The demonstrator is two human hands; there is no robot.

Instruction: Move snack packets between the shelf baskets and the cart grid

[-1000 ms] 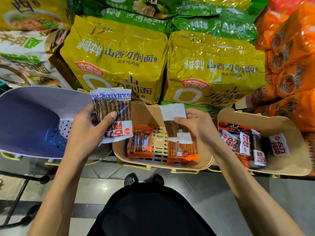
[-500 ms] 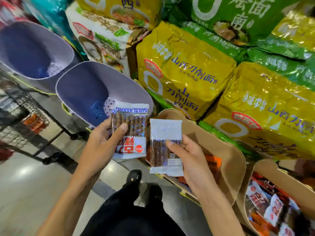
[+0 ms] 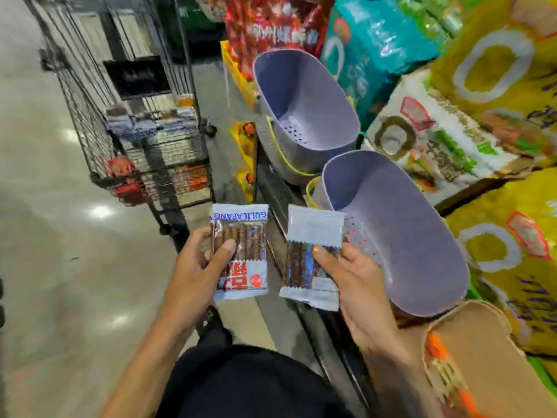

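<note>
left grip clamped on printed snack packet, right grip on plain-backed packet; risk: thumb pinch slips short of wire cart, ahead-left.

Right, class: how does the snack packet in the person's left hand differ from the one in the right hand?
The white printed snack packet in the left hand shows blue lettering and red characters; the plain white snack packet in the right hand shows no print. The first stands straight; the second tilts slightly. Both hold brown sticks.
</note>
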